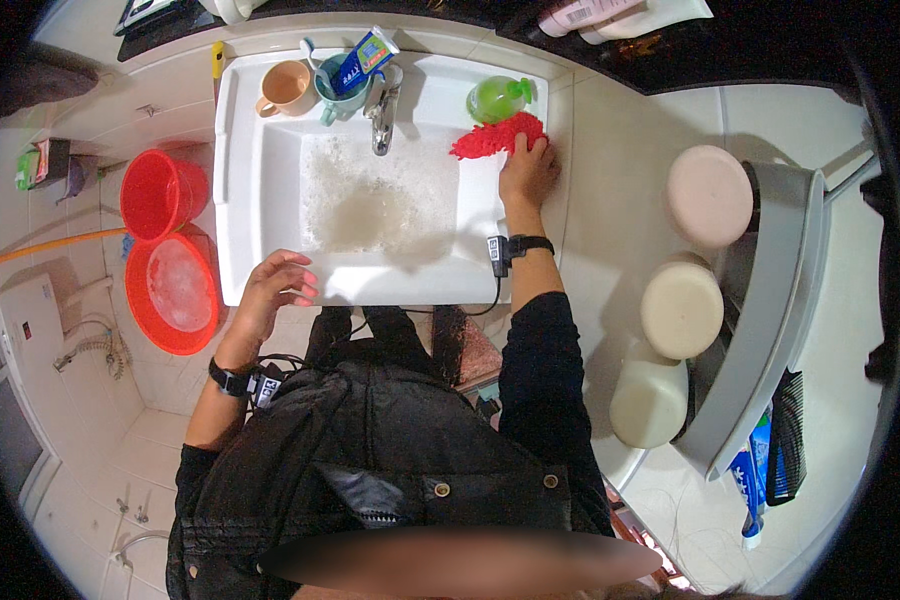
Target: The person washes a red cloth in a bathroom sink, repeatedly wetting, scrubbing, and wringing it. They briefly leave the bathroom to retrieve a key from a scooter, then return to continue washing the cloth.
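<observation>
A white washbasin (pixel 238 200) in front of me holds murky, sudsy water (pixel 375 215) under a chrome faucet (pixel 382 125). At its right rim, my right hand (pixel 530 172) has its fingers curled over a bumpy red cloth (pixel 495 137), which lies spread on the ledge. Just behind the cloth, a green soap bottle (pixel 500 100) leans on its side. My left hand (pixel 278 285) hovers by the front left rim, fingers apart and lightly bent, holding nothing.
An orange cup (pixel 286 88) and a teal cup (pixel 340 98) with a toothpaste tube (pixel 365 60) stand on the back ledge. Red buckets (pixel 155 195) sit at left. Three pale round-topped containers (pixel 682 310) line the right counter beside a grey rack (pixel 770 320) and black comb (pixel 787 440).
</observation>
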`<act>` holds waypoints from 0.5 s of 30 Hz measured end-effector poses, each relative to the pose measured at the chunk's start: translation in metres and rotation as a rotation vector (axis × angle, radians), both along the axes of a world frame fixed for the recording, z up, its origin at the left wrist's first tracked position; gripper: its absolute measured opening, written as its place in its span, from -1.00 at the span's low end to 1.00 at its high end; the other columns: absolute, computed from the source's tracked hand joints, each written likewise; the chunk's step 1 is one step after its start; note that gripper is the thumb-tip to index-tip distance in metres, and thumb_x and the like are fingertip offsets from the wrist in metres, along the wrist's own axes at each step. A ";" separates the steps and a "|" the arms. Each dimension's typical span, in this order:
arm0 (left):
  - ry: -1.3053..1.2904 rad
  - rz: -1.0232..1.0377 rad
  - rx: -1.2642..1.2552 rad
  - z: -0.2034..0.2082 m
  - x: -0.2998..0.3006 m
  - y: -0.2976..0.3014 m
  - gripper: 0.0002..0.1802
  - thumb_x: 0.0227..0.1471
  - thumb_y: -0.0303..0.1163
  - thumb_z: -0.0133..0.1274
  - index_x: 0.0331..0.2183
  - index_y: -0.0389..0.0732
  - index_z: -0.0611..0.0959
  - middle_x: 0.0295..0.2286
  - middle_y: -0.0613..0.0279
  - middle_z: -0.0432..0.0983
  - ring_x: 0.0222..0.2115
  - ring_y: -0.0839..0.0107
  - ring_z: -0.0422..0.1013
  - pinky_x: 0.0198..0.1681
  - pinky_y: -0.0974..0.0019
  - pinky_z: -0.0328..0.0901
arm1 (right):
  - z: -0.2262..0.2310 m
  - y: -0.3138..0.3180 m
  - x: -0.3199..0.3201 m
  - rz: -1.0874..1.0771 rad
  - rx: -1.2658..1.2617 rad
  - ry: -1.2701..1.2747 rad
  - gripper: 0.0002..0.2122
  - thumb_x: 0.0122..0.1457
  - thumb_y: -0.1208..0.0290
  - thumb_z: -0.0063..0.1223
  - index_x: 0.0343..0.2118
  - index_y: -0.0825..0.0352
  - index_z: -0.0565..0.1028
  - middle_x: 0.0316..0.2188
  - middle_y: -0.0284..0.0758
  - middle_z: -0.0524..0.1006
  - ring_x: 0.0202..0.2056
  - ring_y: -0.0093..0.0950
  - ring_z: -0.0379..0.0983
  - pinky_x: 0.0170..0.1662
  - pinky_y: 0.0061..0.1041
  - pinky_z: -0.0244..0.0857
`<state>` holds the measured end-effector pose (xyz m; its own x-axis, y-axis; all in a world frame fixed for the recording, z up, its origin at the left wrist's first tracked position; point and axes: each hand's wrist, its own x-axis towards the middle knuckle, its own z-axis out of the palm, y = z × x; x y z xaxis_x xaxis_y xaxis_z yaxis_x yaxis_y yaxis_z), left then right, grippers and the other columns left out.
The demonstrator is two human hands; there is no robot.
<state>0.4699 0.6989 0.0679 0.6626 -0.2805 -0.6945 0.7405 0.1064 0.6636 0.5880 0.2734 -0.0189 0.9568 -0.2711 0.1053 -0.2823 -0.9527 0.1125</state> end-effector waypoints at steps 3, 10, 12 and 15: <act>-0.018 -0.013 -0.029 -0.001 0.000 -0.004 -0.74 0.13 -0.38 -0.04 -0.14 -0.24 0.52 -0.35 0.18 0.58 -0.38 0.42 0.53 -0.30 0.35 0.44 | -0.010 -0.003 -0.020 0.066 -0.055 -0.044 -0.80 0.14 0.44 0.00 -0.16 0.22 0.45 -0.10 -0.13 0.40 -0.02 -0.10 0.33 -0.05 -0.09 0.33; -0.030 -0.055 -0.052 -0.003 0.000 -0.001 -0.76 0.13 -0.39 -0.03 -0.16 -0.23 0.54 -0.37 0.18 0.57 -0.38 0.42 0.53 -0.28 0.37 0.44 | -0.022 0.011 -0.091 -0.047 0.238 0.094 -0.78 0.04 0.54 -0.01 -0.20 0.36 0.45 -0.17 -0.06 0.45 -0.08 0.00 0.38 -0.01 -0.10 0.30; -0.043 -0.063 -0.063 -0.003 0.000 0.004 -0.76 0.12 -0.39 -0.03 -0.17 -0.24 0.55 -0.37 0.18 0.57 -0.38 0.42 0.53 -0.28 0.37 0.43 | -0.020 0.013 -0.107 -0.101 0.395 0.046 -0.75 0.01 0.55 0.03 -0.20 0.38 0.44 -0.18 -0.04 0.46 -0.11 0.01 0.40 -0.02 -0.13 0.29; -0.042 -0.066 -0.044 -0.004 0.002 0.014 -0.77 0.11 -0.40 -0.03 -0.18 -0.24 0.56 -0.38 0.17 0.57 -0.39 0.41 0.53 -0.29 0.37 0.43 | -0.001 0.013 -0.134 -0.271 0.716 -0.095 -0.79 -0.06 0.57 0.07 -0.30 0.38 0.45 -0.27 -0.15 0.49 -0.18 -0.19 0.44 -0.06 -0.29 0.29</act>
<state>0.4722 0.7127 0.0635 0.6697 -0.3543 -0.6526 0.7186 0.0877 0.6899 0.4541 0.2864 -0.0196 0.8429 -0.5275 -0.1059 -0.4939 -0.6805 -0.5413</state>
